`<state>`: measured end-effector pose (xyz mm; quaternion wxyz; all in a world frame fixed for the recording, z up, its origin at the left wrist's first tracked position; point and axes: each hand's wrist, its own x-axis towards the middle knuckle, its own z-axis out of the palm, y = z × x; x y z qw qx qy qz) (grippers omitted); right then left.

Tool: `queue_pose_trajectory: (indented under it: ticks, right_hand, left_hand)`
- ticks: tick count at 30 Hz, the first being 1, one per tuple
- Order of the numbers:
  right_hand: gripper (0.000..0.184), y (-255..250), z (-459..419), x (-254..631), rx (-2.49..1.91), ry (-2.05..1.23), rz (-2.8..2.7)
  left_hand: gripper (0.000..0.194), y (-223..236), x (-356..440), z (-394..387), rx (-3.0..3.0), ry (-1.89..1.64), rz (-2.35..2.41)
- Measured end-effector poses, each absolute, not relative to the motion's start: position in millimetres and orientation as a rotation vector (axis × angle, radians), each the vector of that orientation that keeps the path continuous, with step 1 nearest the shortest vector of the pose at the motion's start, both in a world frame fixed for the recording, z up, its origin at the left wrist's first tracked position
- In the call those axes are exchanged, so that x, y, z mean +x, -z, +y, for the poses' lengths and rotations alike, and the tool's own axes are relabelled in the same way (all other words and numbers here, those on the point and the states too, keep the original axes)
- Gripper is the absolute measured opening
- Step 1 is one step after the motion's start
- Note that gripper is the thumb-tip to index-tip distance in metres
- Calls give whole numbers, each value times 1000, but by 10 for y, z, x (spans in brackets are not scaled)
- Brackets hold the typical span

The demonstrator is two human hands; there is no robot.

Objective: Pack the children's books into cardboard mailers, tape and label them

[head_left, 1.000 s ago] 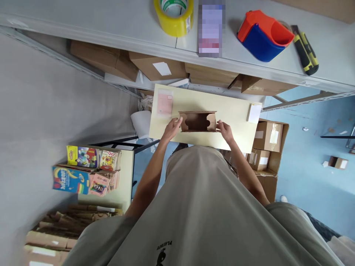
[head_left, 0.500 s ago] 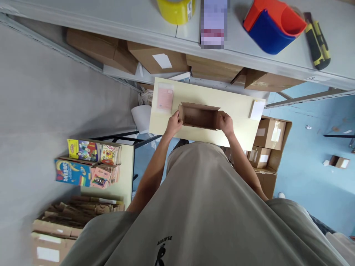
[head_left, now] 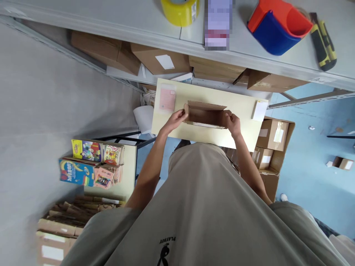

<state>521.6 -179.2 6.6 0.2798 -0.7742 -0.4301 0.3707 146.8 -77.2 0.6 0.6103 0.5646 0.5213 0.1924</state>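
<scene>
An open cardboard box point(head_left: 205, 115) rests on or just over the pale yellow table point(head_left: 166, 125), its flaps up and its inside visible, with nothing to be seen in it. My left hand point(head_left: 178, 117) grips the flap at its left end, fingers closed. At the opposite end my right hand point(head_left: 233, 122) pinches the other end flap. To the left of the box lies a pink printed sheet point(head_left: 167, 98); a stack of white labels point(head_left: 259, 110) sits near the table's right end.
Above the table runs a grey shelf point(head_left: 111, 22) carrying yellow tape point(head_left: 181, 13), a phone-like blurred object point(head_left: 218, 24), a red and blue holder point(head_left: 277, 29) and a utility knife point(head_left: 323, 44). Cardboard boxes point(head_left: 161, 59) fill the level below. Colourful packets point(head_left: 85, 151) stand at left, boxes point(head_left: 274, 135) at right.
The box has shifted slightly right on the table and tilted, so a light strip shows on its near side. My left hand's grip has turned, fingers now stretched along the end flap.
</scene>
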Motion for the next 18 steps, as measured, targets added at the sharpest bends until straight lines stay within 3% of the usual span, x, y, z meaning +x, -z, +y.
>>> queue_pose_trajectory:
  ticks: [7, 13, 18]
  right_hand:
    - [86, -522, -1891, 5150, -2000, -846, -1020]
    - [79, -889, -2045, 5008, -2034, -728, -1026]
    - [75, -1096, -2115, 4889, -2029, -737, -1028]
  left_hand:
    - [62, 484, 1180, -93, 1341, -401, 1796]
    - [81, 707, 1254, -17, 1471, -265, 1847]
    - [82, 739, 1331, -105, 1539, -257, 1833]
